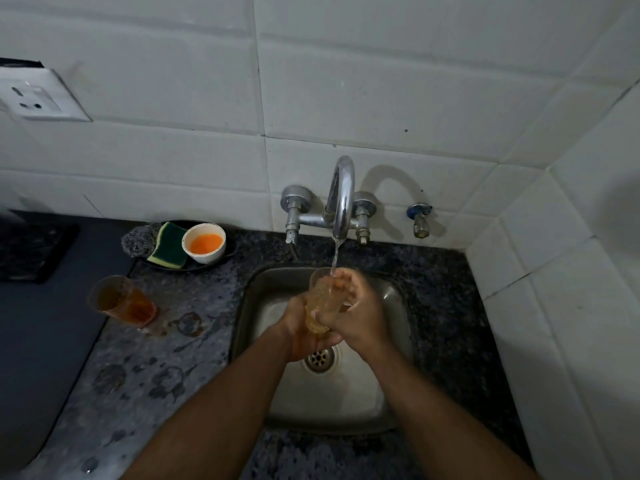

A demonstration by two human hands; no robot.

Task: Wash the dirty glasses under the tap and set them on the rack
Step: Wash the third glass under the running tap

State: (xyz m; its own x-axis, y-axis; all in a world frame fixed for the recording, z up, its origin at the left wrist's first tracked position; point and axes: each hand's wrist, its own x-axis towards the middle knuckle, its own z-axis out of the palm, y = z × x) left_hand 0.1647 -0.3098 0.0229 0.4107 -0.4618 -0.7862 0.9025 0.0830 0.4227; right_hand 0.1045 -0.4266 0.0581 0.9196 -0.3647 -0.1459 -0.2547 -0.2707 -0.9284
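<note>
1. Glass [318, 306] held over the steel sink [388, 393], tilted, mouth toward the tap [341, 202], water stream [334, 258] landing at its rim.
2. Left hand [299, 332] curled round the lower part of the glass, cupping its base.
3. Right hand [356, 313] wrapped round the upper part, fingers bent over near the mouth.
4. Second glass [121, 301] of amber liquid stood on the speckled counter [156, 375], left of the sink, well apart from both hands.
5. Behind it, near the wall: dark dish [194, 266] carrying a sponge [169, 245], steel scrubber [136, 240] and white bowl [204, 242] of orange liquid.
</note>
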